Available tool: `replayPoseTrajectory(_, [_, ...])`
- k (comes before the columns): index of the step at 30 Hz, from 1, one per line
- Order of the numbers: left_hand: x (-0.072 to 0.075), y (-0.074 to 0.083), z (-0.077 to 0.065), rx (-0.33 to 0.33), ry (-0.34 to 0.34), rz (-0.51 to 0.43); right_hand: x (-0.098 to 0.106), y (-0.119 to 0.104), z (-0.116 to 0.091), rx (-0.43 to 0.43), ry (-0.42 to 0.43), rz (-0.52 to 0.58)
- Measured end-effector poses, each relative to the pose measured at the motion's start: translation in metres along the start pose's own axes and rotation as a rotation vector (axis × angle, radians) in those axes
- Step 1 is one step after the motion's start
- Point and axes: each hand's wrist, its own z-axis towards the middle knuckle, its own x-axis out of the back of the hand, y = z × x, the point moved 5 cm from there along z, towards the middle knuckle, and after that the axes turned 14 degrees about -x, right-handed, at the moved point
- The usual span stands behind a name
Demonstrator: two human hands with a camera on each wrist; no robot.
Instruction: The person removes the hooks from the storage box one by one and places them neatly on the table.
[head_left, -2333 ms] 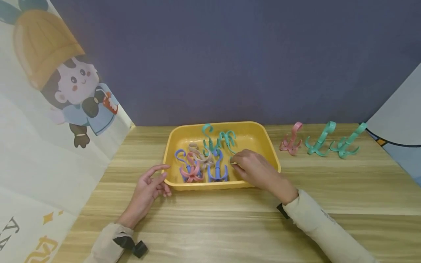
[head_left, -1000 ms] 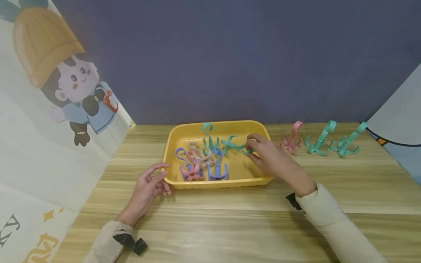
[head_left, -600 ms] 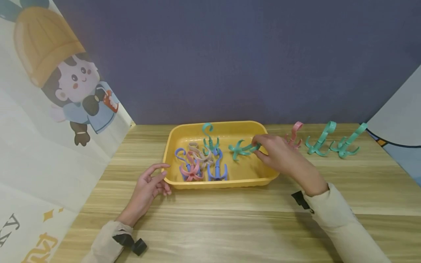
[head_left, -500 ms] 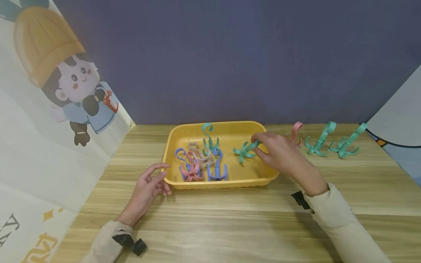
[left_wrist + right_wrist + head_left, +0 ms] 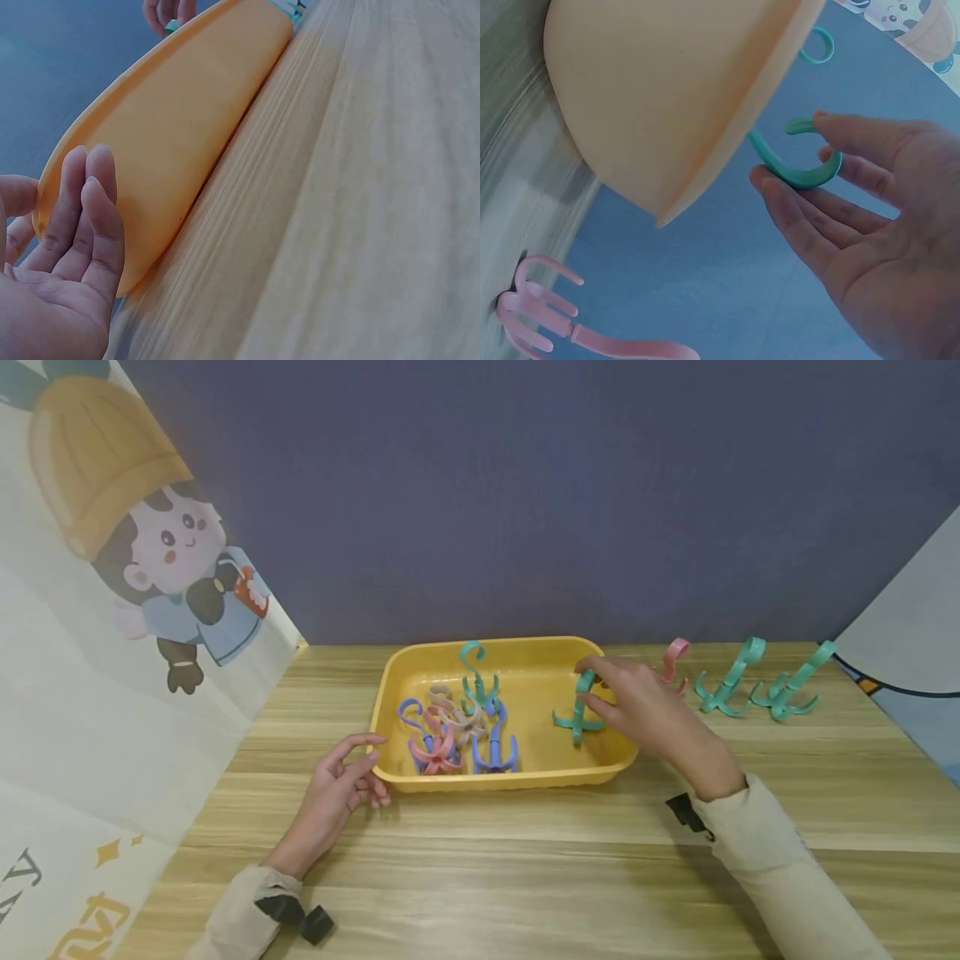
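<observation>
The right hand (image 5: 637,706) pinches the curved top of a green four-pronged hanging hook (image 5: 578,718) between thumb and fingers. This hook stands upright at the right end of the yellow tray (image 5: 540,777), prongs down; in the right wrist view the tray wall hides its lower part. The left hand (image 5: 337,789) holds the tray's left rim between thumb and index finger, its other fingers loosely bent beside the outer wall. To the left inside the tray lie another green hook (image 5: 480,685), a beige hook (image 5: 468,722), a pink hook (image 5: 437,756) and blue hooks (image 5: 495,752).
On the wooden table (image 5: 480,877), right of the tray, a pink hook (image 5: 675,660) stands partly behind the right hand. Two green hooks, a nearer one (image 5: 729,681) and a farther one (image 5: 795,681), stand in line beyond it. A dark blue panel (image 5: 525,502) rises behind.
The right hand has moved right and up, turning the green hook from lying flat to upright, prongs down, at the tray's right end. The left hand has stayed put.
</observation>
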Motion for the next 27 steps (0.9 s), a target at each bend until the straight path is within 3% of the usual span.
replayPoseTrajectory(8, [-0.001,-0.002,0.003,0.008,-0.006,0.011,-0.001,0.002,-0.005,0.012,0.073,0.002])
replayPoseTrajectory(20, [-0.001,-0.003,0.001,0.012,0.017,0.005,-0.011,-0.004,-0.030,0.237,0.235,0.013])
replayPoseTrajectory(27, [0.000,-0.001,0.000,0.005,0.023,0.013,-0.014,-0.001,-0.041,0.269,0.316,0.084])
